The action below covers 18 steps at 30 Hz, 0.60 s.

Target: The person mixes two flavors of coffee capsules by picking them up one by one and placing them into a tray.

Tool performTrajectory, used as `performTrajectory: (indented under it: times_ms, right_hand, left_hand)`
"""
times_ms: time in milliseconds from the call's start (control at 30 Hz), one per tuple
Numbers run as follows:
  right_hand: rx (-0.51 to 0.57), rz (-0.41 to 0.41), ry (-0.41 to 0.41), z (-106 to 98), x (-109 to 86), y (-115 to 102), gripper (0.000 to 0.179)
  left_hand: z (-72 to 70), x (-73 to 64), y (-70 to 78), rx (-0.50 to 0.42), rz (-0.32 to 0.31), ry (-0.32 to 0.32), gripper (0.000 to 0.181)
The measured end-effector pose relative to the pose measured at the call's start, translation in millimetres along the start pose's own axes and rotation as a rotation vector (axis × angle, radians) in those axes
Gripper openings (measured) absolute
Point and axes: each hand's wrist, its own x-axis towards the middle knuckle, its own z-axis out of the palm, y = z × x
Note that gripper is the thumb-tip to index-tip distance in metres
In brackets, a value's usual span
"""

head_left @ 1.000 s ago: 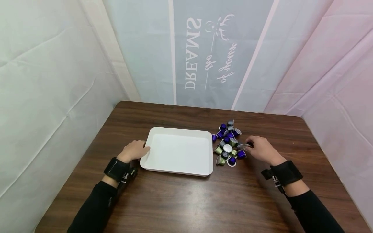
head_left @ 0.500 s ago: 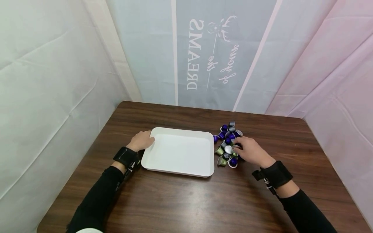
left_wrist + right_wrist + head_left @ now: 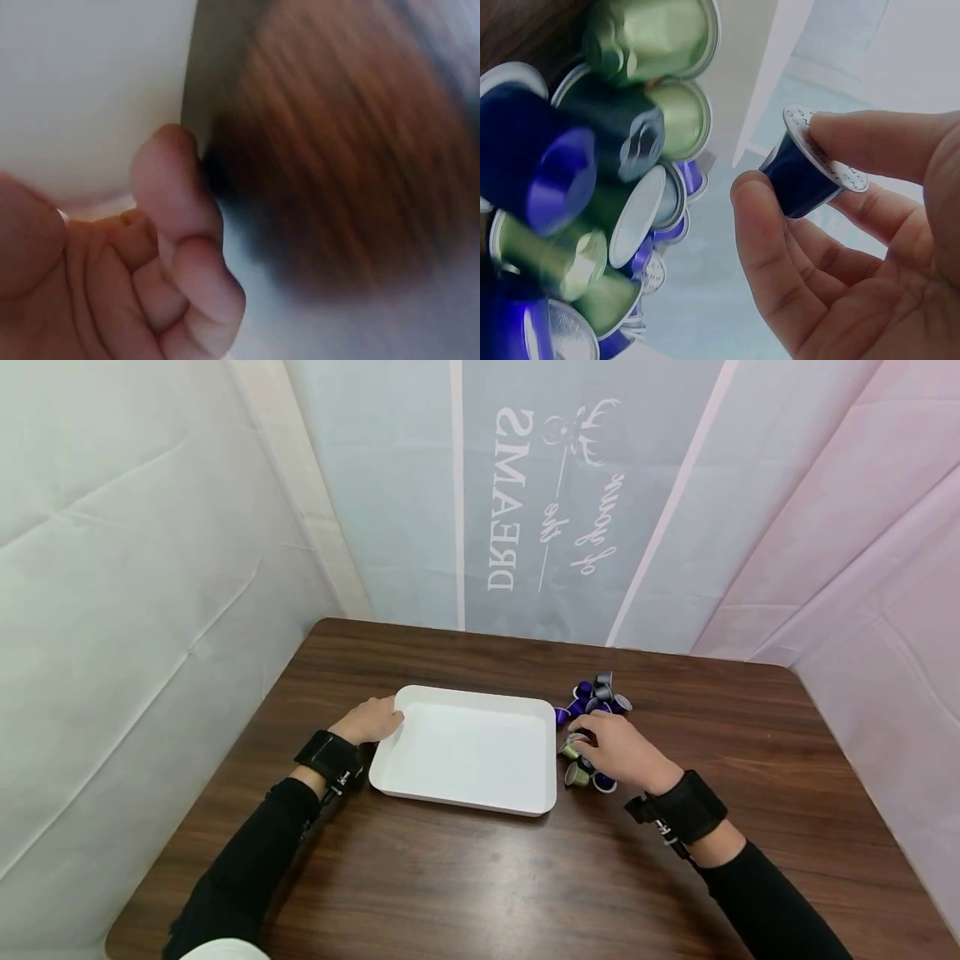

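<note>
Fingers [image 3: 877, 142] of the right hand [image 3: 626, 749] pinch a dark capsule [image 3: 799, 180]; the left hand [image 3: 367, 721] grips a tray [image 3: 465, 749].

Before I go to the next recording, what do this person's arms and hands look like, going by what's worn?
The left hand and right hand are bare, without gloves. The left sleeve and right sleeve are black and long. A wide black band circles each wrist, with small silver-toned fittings; finer details are unclear.

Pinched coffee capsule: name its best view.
Right wrist view: the dark blue coffee capsule, pinched by the right hand, appears large and clear. The head view leaves it indistinct; the left wrist view, not at all visible.
</note>
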Motion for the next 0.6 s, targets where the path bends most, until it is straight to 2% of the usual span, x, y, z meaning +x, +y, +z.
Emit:
performTrajectory:
  times_ms: [200, 400, 600]
  right_hand:
    - [0.019, -0.044, -0.029, 5, 2.8, -14, 0.026]
    - [0.051, -0.092, -0.042, 11, 9.4, -30, 0.027]
    - [0.022, -0.120, -0.061, 20, 20.7, -40, 0.028]
  left_hand:
    - [-0.9, -1.7, -1.9, 0.003, 0.017, -0.004, 0.052]
    - [-1.2, 1.0, 0.6, 0.000, 0.002, -0.010, 0.052]
    - [-0.4, 0.3, 1.8, -0.014, 0.014, 0.000, 0.052]
